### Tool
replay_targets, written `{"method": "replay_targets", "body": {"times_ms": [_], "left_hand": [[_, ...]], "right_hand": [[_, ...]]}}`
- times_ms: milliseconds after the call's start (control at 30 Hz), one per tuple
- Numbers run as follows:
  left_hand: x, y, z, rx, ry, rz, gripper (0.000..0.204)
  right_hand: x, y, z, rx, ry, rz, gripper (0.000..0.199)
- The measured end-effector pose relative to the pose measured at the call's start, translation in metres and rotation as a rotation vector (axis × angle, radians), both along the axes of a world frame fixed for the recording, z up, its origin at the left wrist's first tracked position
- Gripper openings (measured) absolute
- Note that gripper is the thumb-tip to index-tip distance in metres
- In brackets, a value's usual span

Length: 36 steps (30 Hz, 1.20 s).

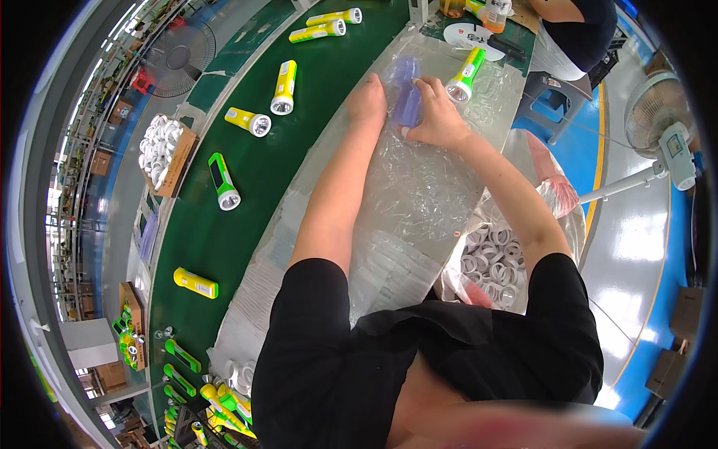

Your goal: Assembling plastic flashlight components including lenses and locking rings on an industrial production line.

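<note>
On the grey, film-covered worktop (pixel 419 194) lies a translucent purple-blue plastic sleeve (pixel 406 93), long and narrow. My right hand (pixel 443 116) curves over its right side, thumb at the lower end and fingertips higher up, gripping the edge. Just left of the sleeve, my left hand (pixel 366 101) is closed with its fingers curled; whatever it may hold is hidden. A green and yellow flashlight (pixel 467 75) stands out to the right, beyond my right hand, with its white-rimmed lens toward me.
Left runs a green belt (pixel 254 172) bearing several flashlights (pixel 283 87). Cardboard boxes (pixel 179 165) of white rings stand past it. A bag of white rings (pixel 493 262) is by my right elbow. A person (pixel 576 30) sits far right near a blue-grey stool (pixel 550 105) and fan (pixel 658 120).
</note>
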<state>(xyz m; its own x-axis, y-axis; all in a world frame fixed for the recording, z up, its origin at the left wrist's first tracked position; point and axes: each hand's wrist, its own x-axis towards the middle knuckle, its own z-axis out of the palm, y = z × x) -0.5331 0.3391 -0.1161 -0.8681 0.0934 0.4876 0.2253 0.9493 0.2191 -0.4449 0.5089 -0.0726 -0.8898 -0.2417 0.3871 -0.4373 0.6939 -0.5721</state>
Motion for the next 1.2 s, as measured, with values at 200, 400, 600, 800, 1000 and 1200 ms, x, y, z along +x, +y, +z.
{"method": "replay_targets", "body": {"times_ms": [200,400,600,800,1000,1200], "left_hand": [[0.004,0.014,0.006,-0.072,-0.094,0.02,0.011],[0.008,-0.015,0.01,-0.013,-0.213,0.05,0.017],[0.003,0.022,0.005,0.066,-0.187,-0.067,0.021],[0.01,0.005,0.01,0.012,-0.126,-0.053,0.021],[0.012,0.022,0.007,0.109,-0.128,-0.061,0.018],[-0.004,-0.025,-0.003,0.757,0.212,0.029,0.035]], "right_hand": [[-0.004,0.011,-0.005,-0.028,0.015,-0.04,0.099],[-0.011,-0.015,-0.015,0.045,0.111,-0.043,0.098],[0.008,0.009,-0.011,0.046,0.209,-0.108,0.086],[0.009,-0.004,-0.013,-0.03,0.304,-0.062,0.092],[0.036,0.024,0.014,-0.379,0.596,-0.106,0.093],[0.127,-0.03,0.079,-0.927,-0.309,0.455,0.087]]}}
